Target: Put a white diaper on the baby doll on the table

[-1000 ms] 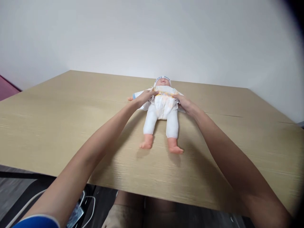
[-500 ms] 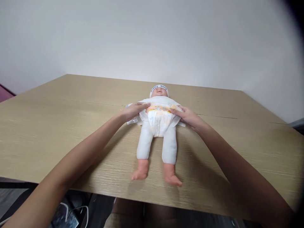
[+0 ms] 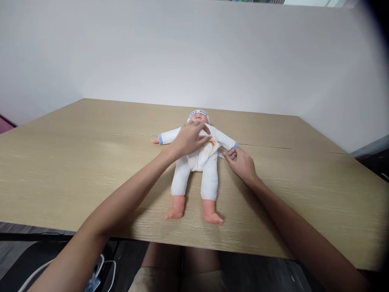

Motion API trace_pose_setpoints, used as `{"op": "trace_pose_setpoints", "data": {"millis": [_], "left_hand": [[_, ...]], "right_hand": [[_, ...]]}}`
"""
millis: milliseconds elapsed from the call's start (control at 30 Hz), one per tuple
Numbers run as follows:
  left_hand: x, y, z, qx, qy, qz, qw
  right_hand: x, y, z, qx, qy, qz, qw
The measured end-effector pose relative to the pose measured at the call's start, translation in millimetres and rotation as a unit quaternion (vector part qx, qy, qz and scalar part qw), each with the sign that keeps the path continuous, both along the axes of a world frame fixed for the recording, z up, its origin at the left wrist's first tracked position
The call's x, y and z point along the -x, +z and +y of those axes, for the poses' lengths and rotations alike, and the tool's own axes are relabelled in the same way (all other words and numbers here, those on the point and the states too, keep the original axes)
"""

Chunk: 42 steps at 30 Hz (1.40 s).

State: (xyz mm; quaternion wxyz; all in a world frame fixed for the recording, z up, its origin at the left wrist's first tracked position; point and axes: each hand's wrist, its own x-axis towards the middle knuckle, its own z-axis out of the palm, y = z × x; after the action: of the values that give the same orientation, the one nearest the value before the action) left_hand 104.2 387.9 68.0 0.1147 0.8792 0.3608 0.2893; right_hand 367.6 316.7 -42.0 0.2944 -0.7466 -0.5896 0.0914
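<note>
The baby doll (image 3: pixel 197 158) lies on its back on the wooden table (image 3: pixel 75 162), head away from the person and bare feet toward the near edge. A white diaper (image 3: pixel 203 156) with an orange printed band already sits around its hips, and the white top is partly drawn down over the belly, so the diapering looks mostly done; what seems left is fastening the tab at the doll's hip and smoothing the clothing over it.

The left hand (image 3: pixel 190 140) rests flat on the doll's chest, fingers loosely spread and laid over the fabric rather than gripping it; the doll's capped head is just beyond its fingertips and the doll's blue-cuffed sleeve stretches out to its left. The right hand (image 3: pixel 240 162) sits just beside the doll's hip, thumb and forefinger pinched together on a small white flap at the diaper's side, the other fingers curled in. The doll's legs run back toward the person between the two forearms.
</note>
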Motion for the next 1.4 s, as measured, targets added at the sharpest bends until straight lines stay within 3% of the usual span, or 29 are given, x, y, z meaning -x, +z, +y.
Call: {"op": "trace_pose_setpoints", "data": {"millis": [167, 300, 400, 600, 800, 900, 1033, 1133, 1233, 1333, 1400], "left_hand": [[-32.1, -15.2, -11.7, -0.022, 0.018, 0.102, 0.994], [-33.3, -23.7, -8.3, -0.022, 0.031, 0.096, 0.995], [-32.3, -23.7, -8.6, -0.012, 0.041, 0.1, 0.994], [-33.2, -24.3, -11.6, -0.017, 0.057, 0.105, 0.993], [-32.9, -28.3, -8.3, -0.021, 0.064, 0.112, 0.992], [-34.0, -29.5, -6.5, -0.015, 0.07, 0.116, 0.991], [-32.5, -26.4, -5.1, 0.039, 0.062, 0.091, 0.993], [-25.0, -18.4, -2.1, 0.108, 0.026, 0.058, 0.992], [-12.0, -9.6, 3.9, 0.17, -0.025, 0.017, 0.985], [1.8, -8.3, 11.9, 0.221, -0.115, -0.042, 0.967], [9.7, -14.8, 16.1, 0.234, -0.166, -0.111, 0.951]], "right_hand": [[0.9, 3.1, 5.1, 0.054, -0.007, 0.007, 0.998], [-2.1, 6.2, 4.2, 0.078, 0.004, 0.052, 0.996], [-11.2, 10.9, 2.5, 0.099, 0.05, 0.099, 0.989], [-25.7, 46.7, 17.6, 0.109, 0.135, 0.253, 0.952], [16.8, 88.8, 48.6, 0.123, 0.216, 0.241, 0.938], [38.6, 91.8, 58.0, 0.143, 0.219, 0.213, 0.942], [49.2, 82.6, 62.6, 0.152, 0.202, 0.218, 0.943], [52.6, 74.2, 57.7, 0.114, 0.193, 0.207, 0.952], [57.7, 64.8, 41.2, 0.005, 0.185, 0.192, 0.964], [61.0, 51.4, 15.8, -0.136, 0.214, 0.167, 0.953], [60.0, 40.9, -0.3, -0.182, 0.253, 0.133, 0.941]]}}
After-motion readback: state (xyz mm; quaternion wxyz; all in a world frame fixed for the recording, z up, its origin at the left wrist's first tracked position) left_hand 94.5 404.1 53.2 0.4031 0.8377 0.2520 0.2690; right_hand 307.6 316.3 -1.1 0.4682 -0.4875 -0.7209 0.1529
